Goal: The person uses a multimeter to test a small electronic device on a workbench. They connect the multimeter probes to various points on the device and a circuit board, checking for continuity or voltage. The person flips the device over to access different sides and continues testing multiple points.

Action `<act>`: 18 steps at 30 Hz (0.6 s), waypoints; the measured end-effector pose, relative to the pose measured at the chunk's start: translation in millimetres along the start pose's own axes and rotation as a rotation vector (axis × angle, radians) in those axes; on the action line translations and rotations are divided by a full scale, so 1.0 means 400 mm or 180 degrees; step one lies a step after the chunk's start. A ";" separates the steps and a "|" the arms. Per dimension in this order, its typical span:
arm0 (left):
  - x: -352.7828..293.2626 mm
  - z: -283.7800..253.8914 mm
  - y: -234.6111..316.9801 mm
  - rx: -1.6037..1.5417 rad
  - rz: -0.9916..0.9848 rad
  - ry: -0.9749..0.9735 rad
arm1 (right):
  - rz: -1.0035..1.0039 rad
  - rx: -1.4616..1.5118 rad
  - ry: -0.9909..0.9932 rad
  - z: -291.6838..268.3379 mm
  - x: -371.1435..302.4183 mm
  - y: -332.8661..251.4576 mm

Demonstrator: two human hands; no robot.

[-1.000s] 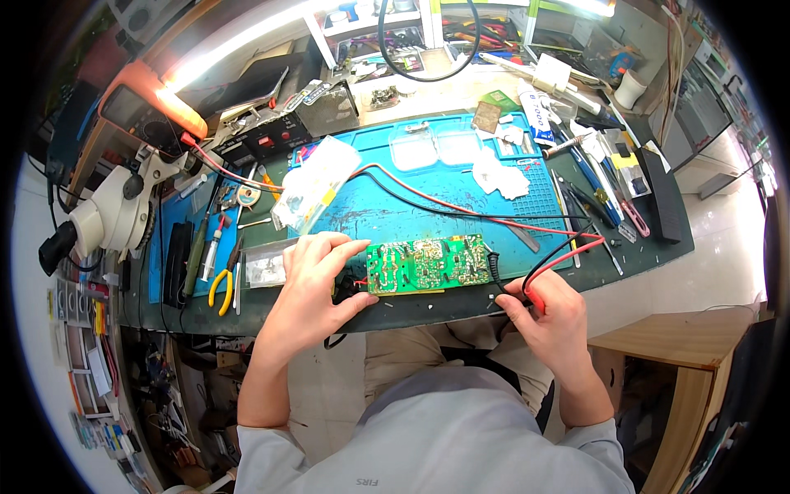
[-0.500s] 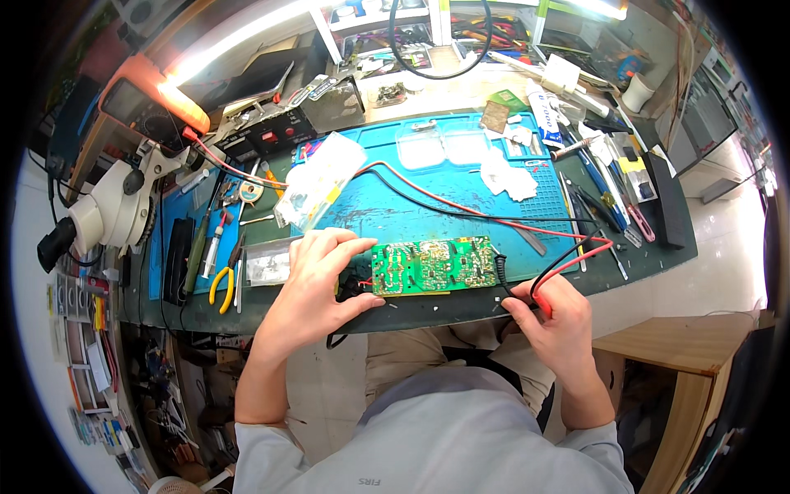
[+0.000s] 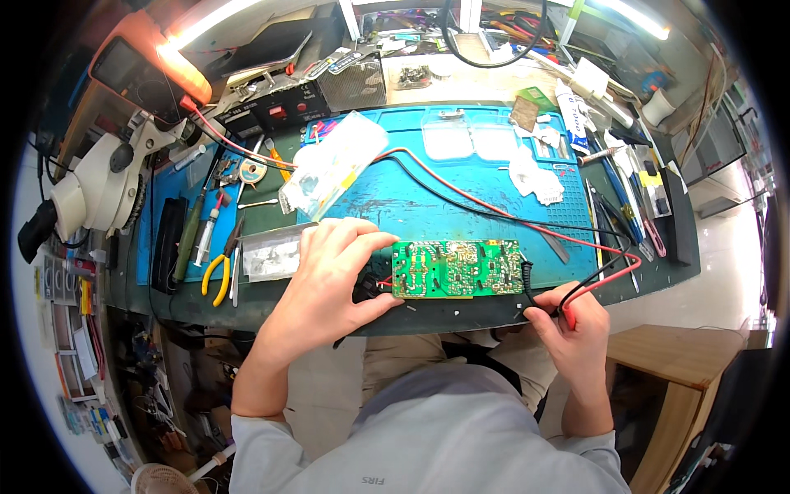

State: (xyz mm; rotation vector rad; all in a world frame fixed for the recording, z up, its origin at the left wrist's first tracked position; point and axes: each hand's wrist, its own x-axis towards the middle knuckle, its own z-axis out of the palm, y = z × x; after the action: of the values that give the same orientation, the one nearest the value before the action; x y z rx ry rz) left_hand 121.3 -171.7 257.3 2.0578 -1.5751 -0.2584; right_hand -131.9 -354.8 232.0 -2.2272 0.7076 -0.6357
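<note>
A green circuit board, solder side up, lies at the bench's front edge. My left hand closes round its left end, thumb at the near edge and fingers at the far edge. Beside the board's right end, my right hand is closed on the red and black multimeter probes; their tips are hidden. A black cord with a ribbed sleeve runs from the board's right end toward these fingers. The red test lead and black test lead trail back across the blue mat to the orange multimeter.
Left of the board are a clear box, yellow-handled pliers, a syringe and a white microscope. A plastic bag and a clear open case lie on the blue mat. Hand tools crowd the right side.
The whole view has shifted, so the bench contents appear further right or left than before. Both hands keep their grip, with no clear movement relative to the board.
</note>
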 end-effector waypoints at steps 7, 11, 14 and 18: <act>-0.008 0.006 -0.005 0.0046 0.0155 0.0177 | 0.0127 0.0015 -0.0027 -0.001 -0.005 -0.002; -0.015 0.009 -0.002 0.0081 0.0166 0.0233 | 0.0127 0.0065 -0.0065 0.000 -0.004 0.001; -0.019 0.016 -0.005 0.0064 0.0166 0.0267 | 0.0106 0.0039 -0.0149 -0.004 -0.001 -0.002; -0.018 0.016 -0.006 0.0033 0.0165 0.0249 | 0.0011 0.0029 -0.0209 -0.008 0.001 0.000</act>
State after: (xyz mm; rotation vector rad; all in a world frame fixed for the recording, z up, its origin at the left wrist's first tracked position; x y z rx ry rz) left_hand 118.3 -166.2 249.5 2.0072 -1.5830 -0.1493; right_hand -133.6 -356.7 234.0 -2.2274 0.6741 -0.5602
